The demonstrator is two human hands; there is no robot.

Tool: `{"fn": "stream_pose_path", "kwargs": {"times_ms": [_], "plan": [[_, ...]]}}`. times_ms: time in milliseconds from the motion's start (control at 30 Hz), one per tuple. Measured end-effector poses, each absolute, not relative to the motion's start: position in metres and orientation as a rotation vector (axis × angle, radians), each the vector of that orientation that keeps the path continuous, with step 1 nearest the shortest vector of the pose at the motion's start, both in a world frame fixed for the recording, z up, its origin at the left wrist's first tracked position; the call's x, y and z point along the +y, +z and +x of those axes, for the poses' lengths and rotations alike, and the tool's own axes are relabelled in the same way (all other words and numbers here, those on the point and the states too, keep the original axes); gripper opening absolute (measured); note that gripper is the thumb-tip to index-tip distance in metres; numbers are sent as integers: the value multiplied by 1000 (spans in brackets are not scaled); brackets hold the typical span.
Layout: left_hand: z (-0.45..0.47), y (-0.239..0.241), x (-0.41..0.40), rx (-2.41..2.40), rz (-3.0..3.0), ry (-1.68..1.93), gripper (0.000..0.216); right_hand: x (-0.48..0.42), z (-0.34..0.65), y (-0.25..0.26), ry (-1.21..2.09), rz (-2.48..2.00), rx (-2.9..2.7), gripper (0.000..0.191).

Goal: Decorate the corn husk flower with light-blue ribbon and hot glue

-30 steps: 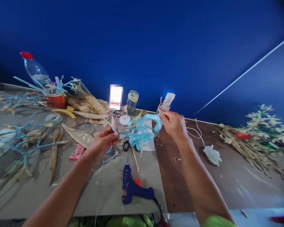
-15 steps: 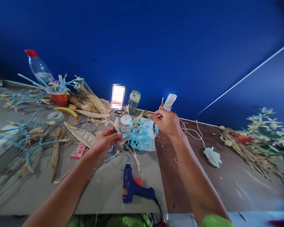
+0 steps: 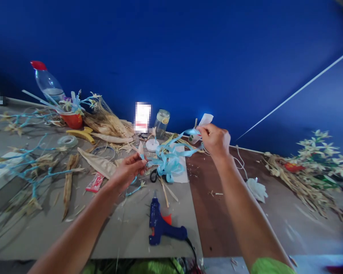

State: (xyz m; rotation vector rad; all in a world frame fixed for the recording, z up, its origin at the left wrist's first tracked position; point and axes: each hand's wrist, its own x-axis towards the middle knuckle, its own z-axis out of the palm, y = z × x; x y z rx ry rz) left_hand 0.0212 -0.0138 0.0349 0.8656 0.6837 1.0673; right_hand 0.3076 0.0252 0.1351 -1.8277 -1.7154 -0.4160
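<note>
Between the fingertips of my left hand [image 3: 133, 167] is a small pale flower bud [image 3: 141, 147] with blue wrapping at its base. A tangle of light blue ribbon [image 3: 170, 161] runs from that spot to the right. My right hand [image 3: 216, 140] is pinched closed on a stretch of the ribbon, held up to the right. Beneath the tangle lies a white sheet [image 3: 183, 167], partly covered. The black handle of scissors [image 3: 153, 176] peeks out at its left. Nearer me, a blue glue gun [image 3: 157, 224] lies on its side.
Blue-stemmed dried flowers [image 3: 34, 175] spread over the left. A red cup [image 3: 72, 120] and a tilted bottle [image 3: 48, 82] stand at back left, a glass jar [image 3: 162, 121] near the wall. White flowers [image 3: 321, 156] lie at right beside a crumpled white piece [image 3: 256, 189].
My right hand has moved right and slightly up, drawing ribbon out of the tangle into a longer stretch. The left hand has stayed in place with the bud.
</note>
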Motion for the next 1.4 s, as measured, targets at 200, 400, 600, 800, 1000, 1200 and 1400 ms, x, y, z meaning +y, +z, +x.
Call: {"fn": "stream_pose_path", "kwargs": {"times_ms": [200,400,600,800,1000,1200,1400], "plan": [[21,33,-14,696,877,1074,18,29,318,129,-330,-1836,-1852,36],[22,36,-15,690,877,1058,18,31,319,124,-415,-1779,-1741,36],[23,34,-14,707,848,1057,18,25,291,116,-380,-2000,-1766,40],[23,30,-13,685,809,1085,17,9,257,116,813,-1448,-2128,69],[21,28,-12,631,773,1092,16,9,250,136,857,-974,-1549,36],[22,35,-15,620,790,1115,16,-24,227,126,1649,-599,-2064,53],[20,41,-18,645,814,1156,16,-27,192,72,1142,-1002,-2430,31]]}}
